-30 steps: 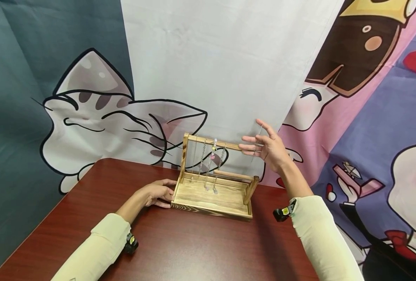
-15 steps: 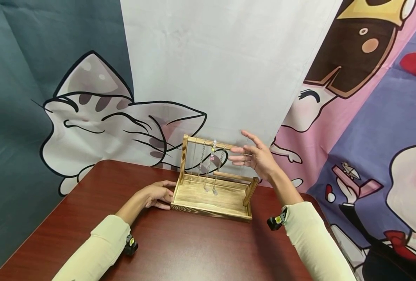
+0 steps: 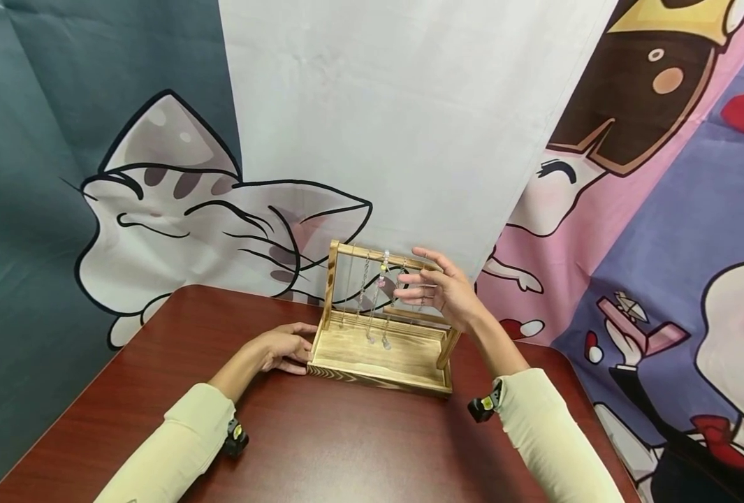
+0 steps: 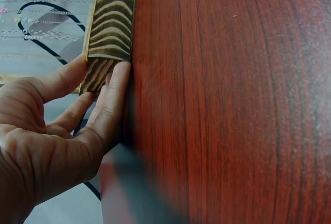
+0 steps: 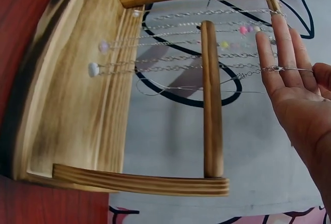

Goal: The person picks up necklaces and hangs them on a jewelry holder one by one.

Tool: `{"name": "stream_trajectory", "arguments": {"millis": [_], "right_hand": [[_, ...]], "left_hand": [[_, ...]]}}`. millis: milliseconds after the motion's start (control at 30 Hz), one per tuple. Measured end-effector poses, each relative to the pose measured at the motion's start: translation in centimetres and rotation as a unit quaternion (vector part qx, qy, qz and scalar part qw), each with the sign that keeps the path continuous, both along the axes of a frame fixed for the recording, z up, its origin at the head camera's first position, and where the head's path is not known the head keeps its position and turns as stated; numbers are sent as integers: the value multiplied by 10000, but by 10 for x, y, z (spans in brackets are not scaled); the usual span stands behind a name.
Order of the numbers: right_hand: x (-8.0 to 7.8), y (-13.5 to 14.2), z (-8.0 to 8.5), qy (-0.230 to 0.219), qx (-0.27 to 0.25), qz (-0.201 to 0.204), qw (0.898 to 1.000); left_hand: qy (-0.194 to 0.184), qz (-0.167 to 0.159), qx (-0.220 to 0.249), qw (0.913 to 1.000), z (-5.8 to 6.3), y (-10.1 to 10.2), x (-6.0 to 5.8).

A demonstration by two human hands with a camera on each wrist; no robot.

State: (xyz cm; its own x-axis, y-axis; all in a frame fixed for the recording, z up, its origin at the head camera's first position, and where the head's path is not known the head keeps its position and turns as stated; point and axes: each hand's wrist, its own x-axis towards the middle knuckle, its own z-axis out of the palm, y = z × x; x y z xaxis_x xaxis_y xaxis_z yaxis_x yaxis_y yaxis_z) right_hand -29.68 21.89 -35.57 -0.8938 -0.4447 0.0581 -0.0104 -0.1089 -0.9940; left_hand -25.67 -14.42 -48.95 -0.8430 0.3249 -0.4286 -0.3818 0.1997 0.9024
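A wooden jewelry stand (image 3: 381,349) with a tray base and two crossbars stands on the table. Several silver chain necklaces (image 3: 372,300) hang from its upper bar, some with pale beads or pendants. My left hand (image 3: 283,347) holds the tray's left front corner, thumb and fingers on different faces of the wood in the left wrist view. My right hand (image 3: 443,290) is raised at the stand's right end with its fingers spread. A thin necklace with a clasp (image 5: 274,69) runs across those straight fingers toward the thumb. Its lower strands (image 5: 176,88) dangle behind the lower bar.
The stand sits near the back of the reddish-brown table (image 3: 321,447). A printed cloth (image 3: 372,140) with cartoon figures hangs close behind. The lower crossbar (image 5: 211,100) and right side post (image 5: 145,181) stand near my right hand.
My right hand, carrying the thin necklace, has moved left and down toward the upper bar and now overlaps its right end. My left hand and the stand have stayed in place.
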Motion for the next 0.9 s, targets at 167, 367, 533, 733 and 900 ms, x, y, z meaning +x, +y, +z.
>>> {"name": "stream_trajectory", "arguments": {"millis": [167,367,533,733,900], "right_hand": [[2,-3,-7,15,37,9,10000],[3,-3,-19,133,293,-54,9995],[3,-2,-28,326,731,-314,9963],[5,-2,-34,506,1172,-602,9900],[5,0,-37,753,1437,-692,9843]], "left_hand": [[-19,-10,11,10000,1,1,-1],[-25,-34,12,10000,0,1,-1],[-11,-36,34,10000,1,1,0],[-16,-37,22,10000,1,1,-1],[-20,3,-2,10000,0,1,-1]]}}
